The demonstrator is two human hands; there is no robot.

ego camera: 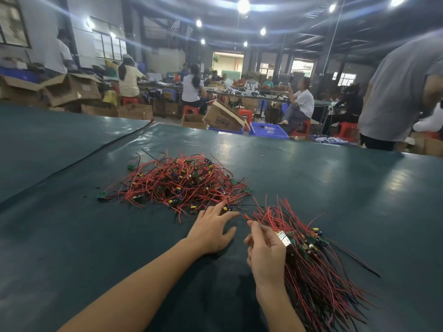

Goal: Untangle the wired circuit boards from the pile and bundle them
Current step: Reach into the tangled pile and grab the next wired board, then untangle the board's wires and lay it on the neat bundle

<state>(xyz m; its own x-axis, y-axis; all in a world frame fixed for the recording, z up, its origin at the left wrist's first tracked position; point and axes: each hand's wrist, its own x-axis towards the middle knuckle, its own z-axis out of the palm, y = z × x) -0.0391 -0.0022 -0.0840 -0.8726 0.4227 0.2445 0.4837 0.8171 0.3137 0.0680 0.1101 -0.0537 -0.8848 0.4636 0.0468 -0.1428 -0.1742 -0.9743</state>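
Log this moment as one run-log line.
phase: untangling | left hand: fingers straight, touching pile near edge | right hand: grips bundle | bundle: right of pile

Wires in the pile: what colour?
Mostly red, a few black, all through the pile. Head view.

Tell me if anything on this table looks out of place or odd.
Nothing looks damaged. One green board lies at the left fringe of the pile, trailing on its wire, and a long black wire sticks out sideways from the bundle held in the right hand.
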